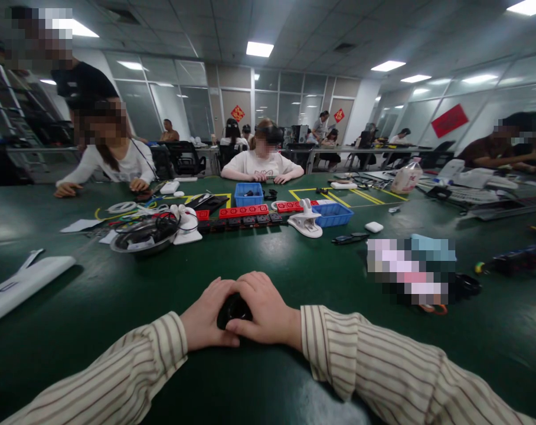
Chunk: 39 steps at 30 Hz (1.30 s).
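Observation:
Both hands are curled around a small, glossy black round object (236, 309) low on the green table. My left hand (207, 319) wraps its left side, thumb near the front. From the right, my right hand (268, 311) closes over the far side and the front, and its fingers meet those of the left. Only the dark middle of the object shows between the hands; its kind cannot be made out.
Ahead on the table (268, 268) lie red and black blocks (244, 211), blue bins (334, 216), a white clip stand (307, 223) and a metal bowl (141, 243) with cables. A white device (29, 283) sits left, a white case (374, 226) right. People sit opposite.

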### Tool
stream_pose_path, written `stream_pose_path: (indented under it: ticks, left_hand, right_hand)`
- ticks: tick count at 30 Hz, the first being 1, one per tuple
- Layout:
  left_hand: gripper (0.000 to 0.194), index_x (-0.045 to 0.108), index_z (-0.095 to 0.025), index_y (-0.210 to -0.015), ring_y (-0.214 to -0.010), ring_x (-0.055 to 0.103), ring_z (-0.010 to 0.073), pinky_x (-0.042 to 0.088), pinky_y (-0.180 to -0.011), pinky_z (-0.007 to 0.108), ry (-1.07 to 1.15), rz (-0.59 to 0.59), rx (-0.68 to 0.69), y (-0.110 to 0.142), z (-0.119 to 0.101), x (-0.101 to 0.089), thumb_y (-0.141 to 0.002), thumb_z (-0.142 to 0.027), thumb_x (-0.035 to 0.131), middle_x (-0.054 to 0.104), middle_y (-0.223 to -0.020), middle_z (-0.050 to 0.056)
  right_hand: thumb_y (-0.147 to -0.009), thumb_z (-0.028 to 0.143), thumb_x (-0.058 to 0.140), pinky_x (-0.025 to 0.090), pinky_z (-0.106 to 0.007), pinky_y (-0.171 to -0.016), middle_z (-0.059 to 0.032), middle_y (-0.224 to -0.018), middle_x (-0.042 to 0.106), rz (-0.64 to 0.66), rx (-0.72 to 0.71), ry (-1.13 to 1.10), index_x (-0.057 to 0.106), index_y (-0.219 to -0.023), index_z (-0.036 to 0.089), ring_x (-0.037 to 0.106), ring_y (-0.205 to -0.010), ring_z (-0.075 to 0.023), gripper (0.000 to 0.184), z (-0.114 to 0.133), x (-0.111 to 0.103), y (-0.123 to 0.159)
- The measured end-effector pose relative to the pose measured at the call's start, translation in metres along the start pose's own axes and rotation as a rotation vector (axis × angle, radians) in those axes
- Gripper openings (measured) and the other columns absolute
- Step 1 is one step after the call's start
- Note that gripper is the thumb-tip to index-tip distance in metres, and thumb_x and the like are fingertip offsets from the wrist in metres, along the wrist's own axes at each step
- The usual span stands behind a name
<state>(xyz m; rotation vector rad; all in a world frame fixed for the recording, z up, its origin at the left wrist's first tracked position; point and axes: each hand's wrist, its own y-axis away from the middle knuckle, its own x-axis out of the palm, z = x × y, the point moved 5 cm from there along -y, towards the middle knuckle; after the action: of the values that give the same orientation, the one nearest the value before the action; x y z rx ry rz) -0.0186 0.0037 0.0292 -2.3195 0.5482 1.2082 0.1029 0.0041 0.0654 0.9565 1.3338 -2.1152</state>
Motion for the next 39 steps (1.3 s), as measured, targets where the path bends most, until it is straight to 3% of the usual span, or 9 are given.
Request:
stream_pose_path:
  ticks: [6,10,14,19,22,26,30,35,39]
  left_hand:
    - [0.047,0.053,-0.018,-0.094,-0.096,0.050,0.0256,0.018,-0.103,0.054,-0.080,-0.013,-0.058,0.000,-0.002,0.005,-0.061,-0.046,0.071,0.056,-0.098,0.005]
    - [0.036,0.057,-0.017,-0.088,-0.090,0.050,0.0232,0.037,-0.091,0.043,-0.012,0.002,-0.048,-0.002,0.000,0.005,-0.057,-0.029,0.072,0.056,-0.094,0.004]
    - [0.040,0.060,-0.018,-0.090,-0.091,0.050,0.0231,0.040,-0.085,0.036,0.022,0.031,0.005,-0.004,0.001,0.005,-0.053,-0.023,0.074,0.055,-0.094,0.002]
    - [0.052,0.058,-0.017,-0.098,-0.094,0.050,0.0247,0.037,-0.090,0.039,0.008,0.031,0.045,-0.003,0.002,0.006,-0.052,-0.032,0.077,0.055,-0.096,0.003]
    - [0.062,0.055,-0.019,-0.105,-0.099,0.048,0.0264,0.035,-0.094,0.042,0.023,0.015,0.080,-0.002,-0.002,0.004,-0.050,-0.034,0.080,0.054,-0.103,0.004]
    - [0.079,0.050,-0.018,-0.112,-0.098,0.048,0.0282,0.038,-0.090,0.043,0.095,0.014,0.010,-0.001,-0.002,0.001,-0.045,-0.049,0.081,0.053,-0.107,0.007]
    - [0.068,0.052,-0.017,-0.109,-0.094,0.049,0.0265,0.040,-0.086,0.041,0.155,0.053,-0.025,-0.001,-0.004,0.001,-0.054,-0.047,0.078,0.055,-0.102,0.006]
    - [0.043,0.059,-0.014,-0.088,-0.081,0.051,0.0227,0.042,-0.076,0.036,0.134,0.047,-0.008,-0.004,-0.005,0.002,-0.057,-0.038,0.075,0.057,-0.087,0.004]
    - [0.032,0.058,-0.015,-0.085,-0.087,0.052,0.0226,0.042,-0.082,0.035,0.096,0.073,0.006,-0.004,-0.005,0.003,-0.057,-0.025,0.072,0.058,-0.090,0.003]
  right_hand:
    - [-0.072,0.057,0.057,0.033,-0.029,-0.067,-0.0027,-0.078,0.050,0.116,0.063,0.126,0.049,-0.077,0.016,0.042,-0.073,-0.0159,0.042,-0.004,0.010,-0.001]
    - [-0.073,0.037,0.057,0.034,-0.030,-0.070,-0.0039,-0.083,0.053,0.132,-0.041,0.079,0.053,-0.086,0.015,0.045,-0.078,-0.0167,0.026,0.004,0.009,-0.002]
    - [-0.068,0.020,0.047,0.036,-0.031,-0.076,-0.0046,-0.090,0.057,0.147,-0.214,-0.038,0.053,-0.085,0.016,0.048,-0.085,-0.0167,0.018,0.015,0.009,0.000]
    - [-0.072,0.019,0.041,0.036,-0.033,-0.084,-0.0049,-0.092,0.059,0.119,-0.342,-0.119,0.054,-0.085,0.016,0.050,-0.091,-0.0165,0.019,0.023,0.008,0.003]
    - [-0.078,0.027,0.042,0.036,-0.035,-0.085,-0.0071,-0.098,0.058,0.068,-0.272,-0.131,0.052,-0.097,0.015,0.049,-0.094,-0.0185,0.024,0.020,0.003,0.001]
    - [-0.080,0.046,0.048,0.037,-0.036,-0.081,-0.0093,-0.097,0.055,0.013,-0.060,-0.079,0.049,-0.099,0.014,0.047,-0.089,-0.0207,0.037,0.008,0.000,0.000]
    - [-0.078,0.055,0.050,0.036,-0.033,-0.074,-0.0078,-0.089,0.053,0.002,0.058,-0.042,0.049,-0.092,0.014,0.045,-0.081,-0.0194,0.044,0.000,0.003,0.001]
    - [-0.074,0.049,0.059,0.035,-0.031,-0.071,-0.0043,-0.082,0.053,0.115,0.007,0.019,0.051,-0.084,0.015,0.045,-0.078,-0.0170,0.036,0.003,0.008,0.000]
    - [-0.074,0.027,0.054,0.037,-0.030,-0.074,-0.0048,-0.088,0.056,0.148,-0.122,-0.035,0.054,-0.087,0.016,0.047,-0.082,-0.0166,0.017,0.011,0.008,-0.001]
